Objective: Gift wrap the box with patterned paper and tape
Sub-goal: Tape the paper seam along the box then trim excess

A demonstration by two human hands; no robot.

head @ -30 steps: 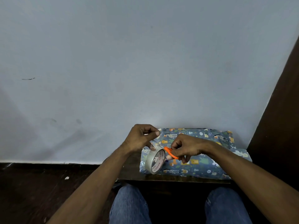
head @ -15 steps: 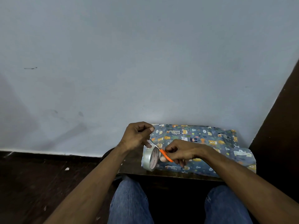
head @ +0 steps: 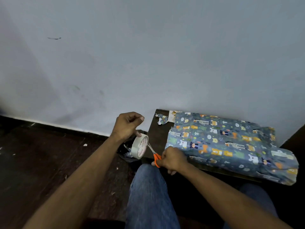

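While the left hand (head: 127,126) grips the tape roll (head: 140,147), the right hand (head: 173,158) holds orange scissors (head: 155,156) against it; the wrapped box (head: 231,146) lies right, on the bench (head: 156,134).

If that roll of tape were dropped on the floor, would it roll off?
Probably: the tape roll is a round ring, so on edge it would likely roll. It looks light, hanging from the left hand. Landing flat, it would likely stay put.
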